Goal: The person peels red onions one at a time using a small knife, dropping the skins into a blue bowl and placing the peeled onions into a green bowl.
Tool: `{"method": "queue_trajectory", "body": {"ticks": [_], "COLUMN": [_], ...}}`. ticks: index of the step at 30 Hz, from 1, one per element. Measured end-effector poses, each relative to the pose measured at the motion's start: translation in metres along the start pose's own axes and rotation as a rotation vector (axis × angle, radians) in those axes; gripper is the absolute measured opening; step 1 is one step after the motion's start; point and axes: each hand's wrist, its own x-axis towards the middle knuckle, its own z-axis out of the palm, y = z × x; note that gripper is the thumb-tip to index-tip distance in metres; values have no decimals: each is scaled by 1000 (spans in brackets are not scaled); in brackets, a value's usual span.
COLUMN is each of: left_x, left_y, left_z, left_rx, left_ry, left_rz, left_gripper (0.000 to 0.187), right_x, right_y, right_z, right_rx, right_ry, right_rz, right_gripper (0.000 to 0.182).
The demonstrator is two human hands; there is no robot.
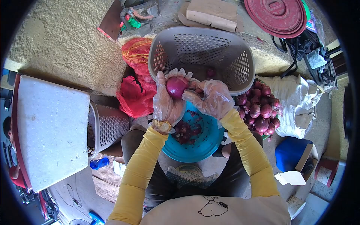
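My left hand (165,103), in a clear plastic glove, holds a red onion (176,87) with its fingers wrapped around it. My right hand (215,99), gloved too, is closed beside the onion, its fingertips at the onion's right side. Something dark shows between its fingers, too hidden to name. Below both hands is a turquoise basin (215,144) with onion skins (185,131) in it. Just beyond them stands a grey-beige perforated laundry basket (202,29) with an onion (211,72) inside.
A heap of red onions (262,110) lies at the right, beside a white sack (296,101). Red mesh bags (137,97) are left of the basket. Another perforated basket (112,125) and a white foam board (52,131) stand farther left. A blue container (290,153) is at lower right.
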Motion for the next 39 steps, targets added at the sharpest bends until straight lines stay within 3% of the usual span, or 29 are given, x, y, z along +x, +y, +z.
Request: {"method": "queue_trajectory", "body": {"ticks": [8, 11, 15, 19, 23, 24, 26, 32, 34, 36, 39], "left_x": [-1, -6, -4, -2, -1, 1, 5, 6, -7, -6, -9], "left_y": [3, 9, 8, 10, 9, 1, -7, -2, 8, 9, 9], "left_z": [-3, 3, -4, -7, -7, -13, -25, -30, 2, 3, 8], "left_rx": [96, 113, 231, 323, 214, 525, 830, 873, 500, 477, 449], "left_ry": [-20, -15, -77, -135, -76, -70, -61, 11, 17, 23, 11], "left_rz": [-65, -241, -207, -226, -313, -102, 116, 173, -146, -157, -168], "left_gripper": [51, 47, 45, 55, 71, 50, 58, 57, 57, 56, 54], "right_x": [4, 4, 2, 2, 2, 2, 2, -3, -5, -5, -4], "right_y": [-3, -1, 4, 5, 6, 6, 6, 15, 22, 21, 15], "right_z": [-12, -19, -20, -20, -21, -21, -21, -16, -10, -11, -18], "right_rx": [-67, -154, -206, -212, -265, -264, -261, -253, -227, -200, -150], "right_ry": [-12, 16, -3, -102, -161, -161, -143, -145, -53, 38, -89], "right_rz": [-1, 5, 18, 56, 37, 38, 16, -21, -85, -148, -67], "right_gripper": [58, 64, 67, 68, 68, 68, 65, 66, 64, 62, 61]}}
